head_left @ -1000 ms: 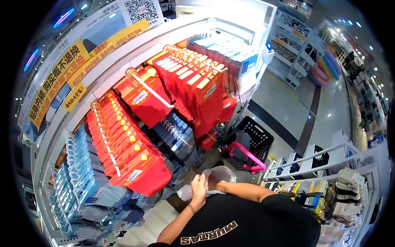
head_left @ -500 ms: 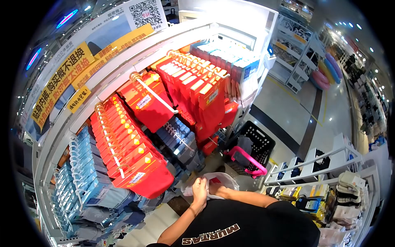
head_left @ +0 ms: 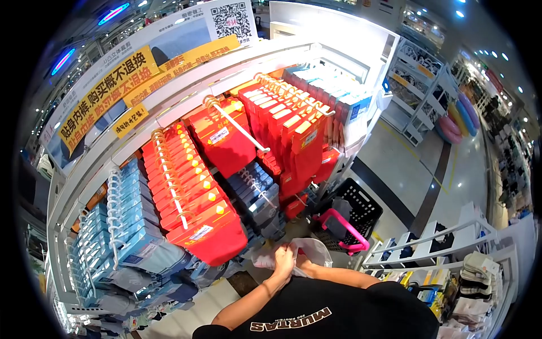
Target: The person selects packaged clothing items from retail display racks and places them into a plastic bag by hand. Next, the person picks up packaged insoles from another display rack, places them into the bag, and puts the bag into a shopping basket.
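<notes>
Your view bent fisheye-style, corners black, white rail (head_left: 271,61) bowed; glare washed out white panel (head_left: 344,25) at top, and red packs (head_left: 221,240) took strong light; overhead lamps (head_left: 458,14) made small hot spots, floor (head_left: 389,147) gave you faint glints; translucent bag (head_left: 319,251) read pale, your black shirt (head_left: 367,308) dark; lower blue-grey packs (head_left: 261,204) fell dimmer; goods at far right (head_left: 507,169) looked soft

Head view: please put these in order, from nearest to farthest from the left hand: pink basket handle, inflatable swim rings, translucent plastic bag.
From the left hand:
1. Translucent plastic bag, in its grip.
2. Pink basket handle, ahead and to the right, past the bag.
3. Inflatable swim rings, far off at upper right.
</notes>
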Action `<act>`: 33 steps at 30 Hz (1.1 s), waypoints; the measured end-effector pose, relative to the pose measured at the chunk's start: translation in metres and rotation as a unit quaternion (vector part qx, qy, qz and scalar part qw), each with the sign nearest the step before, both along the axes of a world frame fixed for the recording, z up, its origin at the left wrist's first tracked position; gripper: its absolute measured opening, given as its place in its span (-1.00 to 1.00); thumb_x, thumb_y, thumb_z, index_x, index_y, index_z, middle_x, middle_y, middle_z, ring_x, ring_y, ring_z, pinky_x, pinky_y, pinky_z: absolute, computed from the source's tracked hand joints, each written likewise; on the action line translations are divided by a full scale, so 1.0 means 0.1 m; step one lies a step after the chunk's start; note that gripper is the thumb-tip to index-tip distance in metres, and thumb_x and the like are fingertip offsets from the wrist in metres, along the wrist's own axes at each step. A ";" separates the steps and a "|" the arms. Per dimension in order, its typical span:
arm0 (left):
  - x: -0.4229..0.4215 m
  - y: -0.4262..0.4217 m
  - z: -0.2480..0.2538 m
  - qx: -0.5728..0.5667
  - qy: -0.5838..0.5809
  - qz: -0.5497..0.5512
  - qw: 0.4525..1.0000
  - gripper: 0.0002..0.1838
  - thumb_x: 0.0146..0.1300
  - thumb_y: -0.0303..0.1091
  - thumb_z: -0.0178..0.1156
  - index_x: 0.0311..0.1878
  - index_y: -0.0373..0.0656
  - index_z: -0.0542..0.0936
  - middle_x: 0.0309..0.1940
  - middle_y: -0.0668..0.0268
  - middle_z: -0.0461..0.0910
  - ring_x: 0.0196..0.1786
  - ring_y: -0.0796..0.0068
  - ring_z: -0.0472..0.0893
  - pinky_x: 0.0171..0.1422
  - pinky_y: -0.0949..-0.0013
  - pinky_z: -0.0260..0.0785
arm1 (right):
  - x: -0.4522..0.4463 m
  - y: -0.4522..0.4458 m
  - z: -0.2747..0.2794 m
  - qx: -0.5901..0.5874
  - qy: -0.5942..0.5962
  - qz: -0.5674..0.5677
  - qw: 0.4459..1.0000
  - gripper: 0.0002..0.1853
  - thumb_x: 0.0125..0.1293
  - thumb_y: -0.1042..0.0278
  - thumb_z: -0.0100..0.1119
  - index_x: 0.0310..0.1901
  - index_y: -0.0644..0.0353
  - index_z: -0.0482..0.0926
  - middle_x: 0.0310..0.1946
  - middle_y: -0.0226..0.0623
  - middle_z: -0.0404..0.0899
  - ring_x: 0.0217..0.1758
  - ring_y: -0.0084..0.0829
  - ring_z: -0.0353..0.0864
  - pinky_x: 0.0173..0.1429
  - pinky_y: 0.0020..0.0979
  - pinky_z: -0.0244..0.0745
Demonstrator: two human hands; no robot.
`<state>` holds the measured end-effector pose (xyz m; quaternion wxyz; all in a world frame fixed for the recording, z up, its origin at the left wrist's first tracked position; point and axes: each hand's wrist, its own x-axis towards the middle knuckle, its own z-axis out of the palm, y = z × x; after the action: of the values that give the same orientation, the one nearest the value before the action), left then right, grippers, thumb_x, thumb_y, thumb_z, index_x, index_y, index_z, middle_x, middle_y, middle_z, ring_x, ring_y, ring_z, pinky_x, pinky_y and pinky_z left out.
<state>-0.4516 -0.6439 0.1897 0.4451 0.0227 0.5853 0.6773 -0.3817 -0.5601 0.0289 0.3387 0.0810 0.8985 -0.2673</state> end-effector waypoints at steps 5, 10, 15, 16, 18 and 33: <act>0.00 0.05 0.06 -0.024 0.003 0.023 0.999 -0.76 0.44 -0.32 0.08 -0.02 -0.28 0.57 -0.17 0.31 0.62 -0.13 0.54 0.55 0.00 0.44 0.38 | -0.06 -0.02 0.01 0.008 0.029 0.020 0.999 -0.32 0.34 0.13 -0.08 0.42 0.30 0.14 0.42 0.21 0.13 0.52 0.12 0.04 0.51 0.04 0.02; 0.00 0.04 -0.03 -0.031 0.053 0.029 0.998 -0.76 0.41 -0.32 0.09 0.00 -0.27 0.56 -0.16 0.31 0.61 -0.13 0.54 0.53 0.00 0.44 0.38 | -0.12 -0.02 -0.02 0.025 0.079 0.054 0.995 -0.33 0.34 0.17 -0.09 0.43 0.32 0.12 0.42 0.22 0.12 0.53 0.15 0.01 0.50 0.03 0.04; -0.06 -0.01 0.09 -0.056 0.009 0.024 0.998 -0.77 0.38 -0.32 0.09 -0.05 -0.27 0.56 -0.21 0.31 0.59 -0.17 0.53 0.52 -0.05 0.44 0.38 | -0.14 0.05 -0.03 0.062 0.133 0.097 0.984 -0.33 0.35 0.21 -0.11 0.44 0.34 0.11 0.42 0.24 0.10 0.54 0.18 -0.03 0.50 0.02 0.06; -0.07 -0.02 0.10 -0.064 0.003 0.020 0.998 -0.77 0.37 -0.32 0.08 -0.06 -0.27 0.56 -0.21 0.31 0.59 -0.18 0.53 0.52 -0.06 0.44 0.39 | -0.12 0.06 -0.15 0.071 0.144 0.095 0.982 -0.33 0.35 0.22 -0.11 0.44 0.35 0.10 0.42 0.24 0.10 0.54 0.19 -0.04 0.49 0.02 0.07; -0.05 -0.01 -0.02 -0.044 0.051 0.034 0.997 -0.78 0.36 -0.32 0.08 -0.09 -0.28 0.55 -0.23 0.29 0.59 -0.19 0.53 0.52 -0.07 0.44 0.39 | -0.05 0.06 -0.44 0.105 0.157 0.062 0.980 -0.31 0.34 0.23 -0.10 0.44 0.39 0.07 0.42 0.27 0.10 0.54 0.24 -0.09 0.46 -0.02 0.16; -0.37 -0.22 -0.07 -0.021 -0.014 0.116 0.993 -0.75 0.50 -0.18 0.02 -0.20 -0.14 0.53 -0.42 0.47 0.52 -0.44 0.73 0.44 -0.41 0.58 0.30 | 0.22 0.38 1.37 -0.199 0.224 -0.346 0.889 -0.58 0.10 0.45 0.29 0.03 0.36 0.56 -0.11 -0.09 0.65 -0.08 -0.42 0.62 0.09 -0.44 0.49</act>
<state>-0.4886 -0.6654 0.1827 0.3718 -0.0648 0.5919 0.7121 -0.3594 -0.5221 0.1663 0.0232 0.2556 0.7934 -0.5520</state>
